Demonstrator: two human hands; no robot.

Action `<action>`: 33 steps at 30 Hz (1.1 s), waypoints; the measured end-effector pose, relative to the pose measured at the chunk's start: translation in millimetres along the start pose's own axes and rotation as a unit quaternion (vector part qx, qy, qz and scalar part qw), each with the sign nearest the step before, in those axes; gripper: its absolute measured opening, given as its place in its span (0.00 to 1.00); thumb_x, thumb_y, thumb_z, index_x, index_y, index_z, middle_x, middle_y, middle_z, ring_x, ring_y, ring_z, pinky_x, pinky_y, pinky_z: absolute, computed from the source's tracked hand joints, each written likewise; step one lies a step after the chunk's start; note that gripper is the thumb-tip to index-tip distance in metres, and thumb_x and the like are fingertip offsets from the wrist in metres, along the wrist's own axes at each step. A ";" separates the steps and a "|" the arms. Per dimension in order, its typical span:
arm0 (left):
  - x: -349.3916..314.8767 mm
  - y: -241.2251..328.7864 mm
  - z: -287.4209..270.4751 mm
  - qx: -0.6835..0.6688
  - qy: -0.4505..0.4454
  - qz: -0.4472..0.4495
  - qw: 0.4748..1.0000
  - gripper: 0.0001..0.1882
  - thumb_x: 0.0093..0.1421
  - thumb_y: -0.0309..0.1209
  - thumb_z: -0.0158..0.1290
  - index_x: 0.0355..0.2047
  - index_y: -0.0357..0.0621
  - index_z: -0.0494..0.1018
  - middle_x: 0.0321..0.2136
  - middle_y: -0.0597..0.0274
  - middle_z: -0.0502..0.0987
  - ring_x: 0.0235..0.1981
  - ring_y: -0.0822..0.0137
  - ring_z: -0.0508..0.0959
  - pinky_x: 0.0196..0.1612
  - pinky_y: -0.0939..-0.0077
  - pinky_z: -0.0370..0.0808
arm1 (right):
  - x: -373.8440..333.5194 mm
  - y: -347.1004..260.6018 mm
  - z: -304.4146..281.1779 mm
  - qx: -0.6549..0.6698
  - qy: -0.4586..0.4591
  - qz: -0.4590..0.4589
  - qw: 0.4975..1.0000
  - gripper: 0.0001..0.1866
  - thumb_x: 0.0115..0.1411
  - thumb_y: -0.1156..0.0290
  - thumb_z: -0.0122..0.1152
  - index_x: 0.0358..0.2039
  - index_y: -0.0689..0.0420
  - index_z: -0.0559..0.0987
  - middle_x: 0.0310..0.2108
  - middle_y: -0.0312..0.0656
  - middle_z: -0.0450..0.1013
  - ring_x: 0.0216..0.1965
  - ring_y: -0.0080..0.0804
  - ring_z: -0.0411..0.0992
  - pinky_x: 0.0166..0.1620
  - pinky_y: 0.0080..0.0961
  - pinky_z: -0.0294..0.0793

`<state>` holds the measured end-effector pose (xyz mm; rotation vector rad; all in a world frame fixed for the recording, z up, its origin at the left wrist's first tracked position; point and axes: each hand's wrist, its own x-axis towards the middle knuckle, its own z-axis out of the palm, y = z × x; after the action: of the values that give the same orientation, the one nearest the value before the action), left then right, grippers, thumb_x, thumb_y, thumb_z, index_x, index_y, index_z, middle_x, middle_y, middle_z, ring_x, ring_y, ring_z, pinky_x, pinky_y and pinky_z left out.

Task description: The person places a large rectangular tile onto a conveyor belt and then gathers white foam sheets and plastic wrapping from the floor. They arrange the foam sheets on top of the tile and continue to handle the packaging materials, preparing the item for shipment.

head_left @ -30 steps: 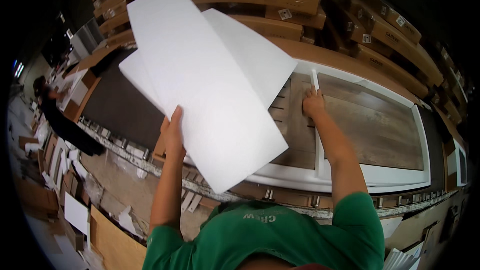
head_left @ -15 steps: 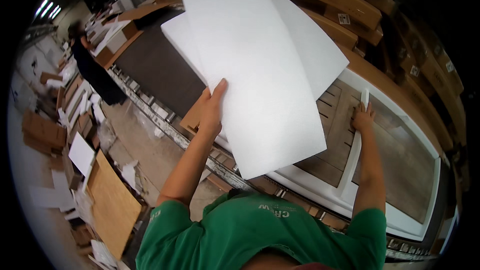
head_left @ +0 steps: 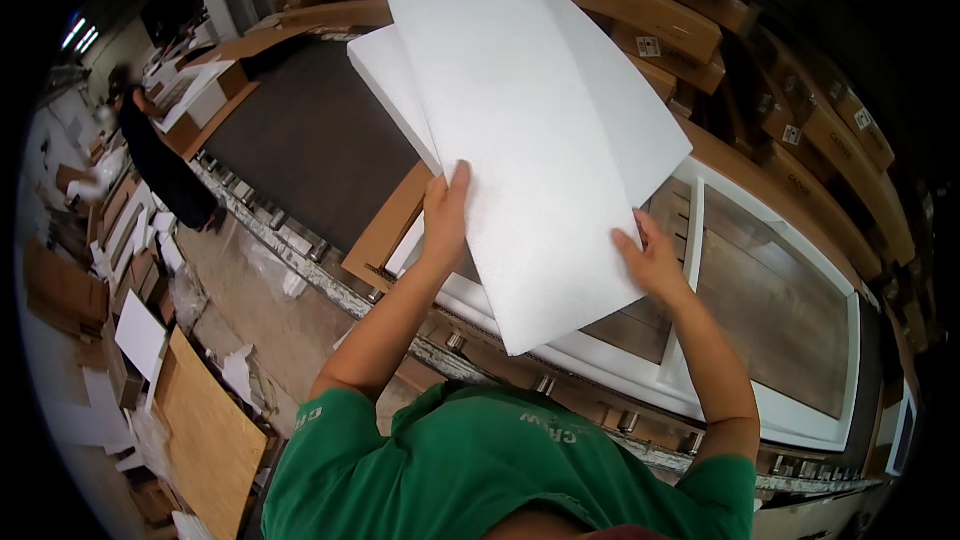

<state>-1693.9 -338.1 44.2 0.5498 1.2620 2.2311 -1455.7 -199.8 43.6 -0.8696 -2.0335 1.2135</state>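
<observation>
A long white foam sheet [head_left: 530,180] is held up in front of me, tilted across a second white foam sheet [head_left: 635,105]. My left hand [head_left: 447,215] is closed on its left edge, thumb on top. On the opposite edge, my right hand [head_left: 652,258] grips the same sheet near its lower corner, thumb on the upper face. Below lies a white-framed panel [head_left: 690,290] with clear panes, partly covered by the foam. Brown cardboard [head_left: 390,230] shows under the panel's left end.
The panel rests over a roller conveyor [head_left: 290,225] with a dark surface [head_left: 310,140]. Stacked cardboard boxes [head_left: 660,25] line the far side. At the left stands a person in dark clothes [head_left: 160,155]. Scrap boards [head_left: 205,430] and cardboard litter the floor.
My right hand has left the white frame's crossbar and taken hold of the foam sheet's right edge. My left hand keeps its grip; the view has shifted slightly.
</observation>
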 end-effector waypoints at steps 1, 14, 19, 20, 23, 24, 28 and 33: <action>5.7 -4.5 -9.8 -0.018 0.015 -0.001 1.000 0.19 0.57 0.37 0.48 0.40 0.31 0.68 0.38 0.56 0.69 0.38 0.72 0.69 0.38 0.79 0.67 | 1.3 4.5 -1.5 0.084 -0.024 0.067 0.994 0.18 0.57 0.64 0.52 0.43 0.64 0.68 0.32 0.40 0.72 0.33 0.20 0.67 0.37 0.17 0.66; 18.7 42.7 -38.8 0.080 -0.029 0.063 0.994 0.40 0.52 0.20 0.49 0.59 0.47 0.38 0.45 0.47 0.66 0.43 0.63 0.69 0.43 0.73 0.69 | -71.7 124.4 -228.6 0.218 0.335 0.130 0.907 0.22 0.56 0.58 0.52 0.41 0.65 0.71 0.38 0.41 0.69 0.39 0.26 0.66 0.43 0.21 0.65; 46.6 42.9 -50.1 0.098 -0.063 0.049 0.992 0.31 0.52 0.22 0.49 0.56 0.38 0.51 0.48 0.52 0.64 0.43 0.65 0.69 0.44 0.75 0.68 | -122.9 150.2 -266.6 0.200 0.428 0.166 0.866 0.25 0.55 0.58 0.53 0.44 0.68 0.69 0.43 0.44 0.68 0.41 0.29 0.66 0.45 0.22 0.64; 50.9 46.9 -52.1 0.103 -0.072 0.035 0.991 0.31 0.52 0.22 0.49 0.56 0.38 0.51 0.48 0.53 0.65 0.43 0.65 0.69 0.43 0.76 0.68 | -127.2 148.1 -269.3 0.202 0.442 0.172 0.857 0.25 0.55 0.58 0.54 0.45 0.68 0.69 0.43 0.44 0.68 0.42 0.29 0.66 0.45 0.22 0.64; 61.8 48.6 -54.3 0.116 -0.081 0.011 0.990 0.31 0.52 0.22 0.49 0.56 0.38 0.51 0.46 0.54 0.66 0.42 0.65 0.70 0.43 0.76 0.69 | -125.5 142.9 -277.6 0.204 0.479 0.180 0.835 0.26 0.55 0.59 0.54 0.45 0.69 0.68 0.43 0.45 0.67 0.42 0.30 0.66 0.46 0.22 0.64; 62.0 49.9 -53.7 0.121 -0.074 0.016 0.990 0.31 0.52 0.22 0.49 0.56 0.38 0.51 0.46 0.54 0.66 0.42 0.66 0.70 0.42 0.75 0.69 | -126.2 143.5 -277.5 0.201 0.478 0.173 0.837 0.26 0.55 0.59 0.54 0.45 0.68 0.68 0.43 0.44 0.68 0.41 0.29 0.66 0.45 0.22 0.64; 53.2 47.3 -49.7 0.087 -0.028 0.053 0.994 0.28 0.50 0.21 0.49 0.53 0.39 0.55 0.42 0.56 0.68 0.40 0.66 0.71 0.40 0.74 0.70 | -124.7 147.4 -276.8 0.222 0.452 0.128 0.854 0.24 0.55 0.59 0.53 0.43 0.67 0.70 0.40 0.43 0.69 0.39 0.27 0.67 0.43 0.21 0.66; 6.5 9.6 -26.8 0.010 -0.048 -0.056 0.997 0.20 0.48 0.19 0.50 0.43 0.43 0.61 0.38 0.57 0.69 0.37 0.64 0.72 0.39 0.71 0.71 | -126.8 135.8 -267.1 0.206 0.452 0.114 0.860 0.22 0.55 0.60 0.55 0.41 0.67 0.72 0.37 0.42 0.70 0.37 0.26 0.68 0.41 0.20 0.66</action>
<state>-1716.6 -356.0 40.1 0.5720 1.2368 2.0782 -1143.9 -115.0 5.1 -1.1799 -0.8978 1.0077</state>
